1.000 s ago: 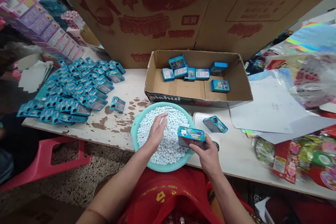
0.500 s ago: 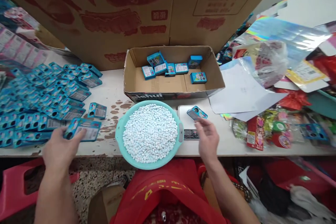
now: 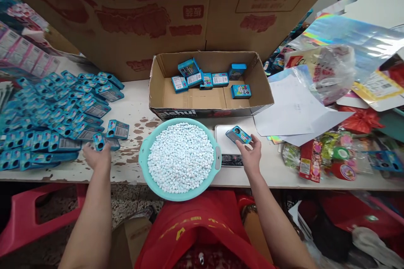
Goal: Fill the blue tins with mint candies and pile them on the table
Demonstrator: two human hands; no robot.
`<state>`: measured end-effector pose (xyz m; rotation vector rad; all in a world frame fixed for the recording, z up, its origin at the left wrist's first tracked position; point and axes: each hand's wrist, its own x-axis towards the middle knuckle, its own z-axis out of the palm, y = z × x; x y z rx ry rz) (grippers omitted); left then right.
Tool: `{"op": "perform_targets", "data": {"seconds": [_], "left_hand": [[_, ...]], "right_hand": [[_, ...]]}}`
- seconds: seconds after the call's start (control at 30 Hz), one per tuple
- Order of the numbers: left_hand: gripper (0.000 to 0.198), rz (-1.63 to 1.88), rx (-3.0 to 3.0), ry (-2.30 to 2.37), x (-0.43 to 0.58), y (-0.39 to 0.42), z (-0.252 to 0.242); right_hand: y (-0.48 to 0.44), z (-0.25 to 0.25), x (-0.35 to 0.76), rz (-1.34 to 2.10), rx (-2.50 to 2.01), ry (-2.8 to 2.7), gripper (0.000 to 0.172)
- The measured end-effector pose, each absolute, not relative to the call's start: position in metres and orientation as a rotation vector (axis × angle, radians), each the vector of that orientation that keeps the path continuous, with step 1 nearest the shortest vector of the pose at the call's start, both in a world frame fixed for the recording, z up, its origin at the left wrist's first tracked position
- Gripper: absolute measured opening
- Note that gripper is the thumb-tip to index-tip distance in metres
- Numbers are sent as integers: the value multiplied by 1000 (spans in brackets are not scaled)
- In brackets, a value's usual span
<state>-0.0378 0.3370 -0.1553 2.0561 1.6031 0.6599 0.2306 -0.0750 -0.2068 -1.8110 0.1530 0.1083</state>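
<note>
My left hand (image 3: 98, 156) grips a small blue box (image 3: 99, 141) at the right edge of a big pile of like boxes (image 3: 63, 113). Just behind it another blue box (image 3: 118, 129) stands apart. My right hand (image 3: 250, 151) pinches the corner of a blue box (image 3: 239, 134) over a white scale (image 3: 221, 135); whether the box rests on the scale I cannot tell. Between my hands sits a turquoise basin (image 3: 142, 164) full of small pale candies (image 3: 181, 157). Behind the basin, an open cardboard box (image 3: 189, 101) holds several blue boxes.
A large carton (image 3: 126, 21) rises behind the table (image 3: 135, 88). White sheets (image 3: 290, 107), clear plastic and wrapped sweets (image 3: 341, 155) cover the right side. A pink stool (image 3: 47, 235) stands below on the left.
My left hand has moved right and slightly back, bringing a blue box nearer the separate one. My right hand remains at the box by the scale. The view has shifted slightly.
</note>
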Motion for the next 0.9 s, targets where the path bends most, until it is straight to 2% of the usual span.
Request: {"op": "perform_targets", "data": {"seconds": [0.1, 0.2, 0.3, 0.37, 0.47, 0.53, 0.6, 0.73, 0.9], "left_hand": [[42, 956, 2148, 1765, -25, 306, -147], [40, 987, 2414, 1319, 4, 251, -126], [49, 788, 2583, 700, 42, 194, -97], [61, 553, 2649, 272, 62, 168, -77], [50, 274, 2615, 22, 72, 161, -54], [41, 308, 2579, 229, 67, 180, -48], [40, 466, 2557, 685, 60, 215, -48], [47, 623, 2454, 1602, 62, 303, -62], [43, 342, 2375, 1896, 77, 389, -94]], "right_hand": [[-72, -206, 242, 154, -1855, 113, 64], [-66, -183, 244, 123, -1887, 42, 52], [-46, -142, 226, 19, -1890, -297, 42], [-26, -115, 205, 138, -1788, -662, 34], [5, -94, 182, 332, -1606, -875, 38], [17, -95, 185, 328, -1574, -770, 51], [22, -103, 204, 248, -1595, -625, 58], [25, -123, 274, 66, -1754, -552, 42], [76, -144, 362, -127, -2020, -929, 33]]}}
